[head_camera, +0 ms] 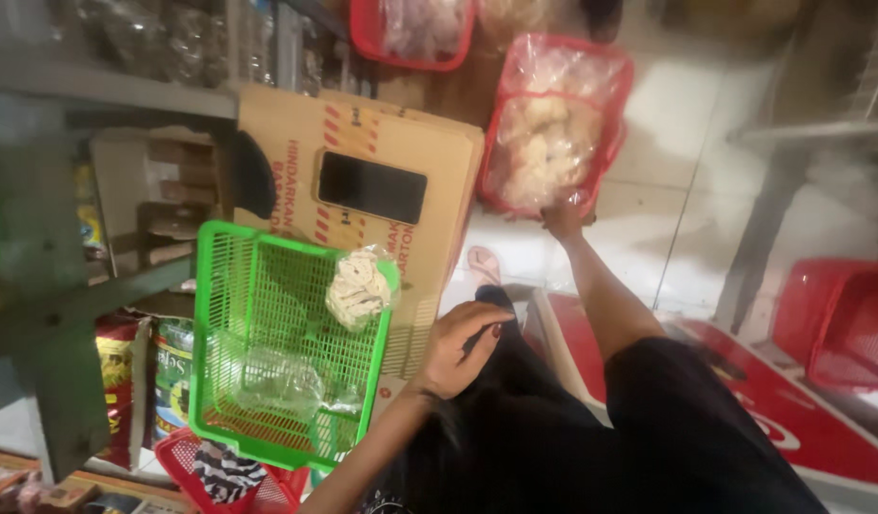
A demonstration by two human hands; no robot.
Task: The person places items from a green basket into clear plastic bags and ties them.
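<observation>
Head view: dark trousers fill the bottom of the frame, nearest the camera. Left hand point(463, 347) rests on the knee, fingers loosely curled, thumb and forefinger seemingly pinched on a small thin dark item; too small to tell what. Just left of that hand, touching the lap edge, sits a green basket point(220, 381), long axis running away from the camera, tilted slightly. Inside it: a small bag of pale noodles point(360, 288) at the far right corner, and crumpled clear plastic point(282, 385) near the middle. Basket lies on a cardboard box point(439, 181), which also carries a black phone point(371, 187). Right arm is stretched far forward; right hand point(563, 221) meets the near edge of a big clear bag of pale crackers point(544, 143) sitting in a red basket point(618, 114) on the floor. Bag lies straight ahead of the fingers, beyond them; its long axis runs away from the camera. Fingers are bent down at the bag's lower rim; whether they grip plastic or only touch it, I cannot tell. Right hand is much nearer this bag; left hand is nearer the green basket.
</observation>
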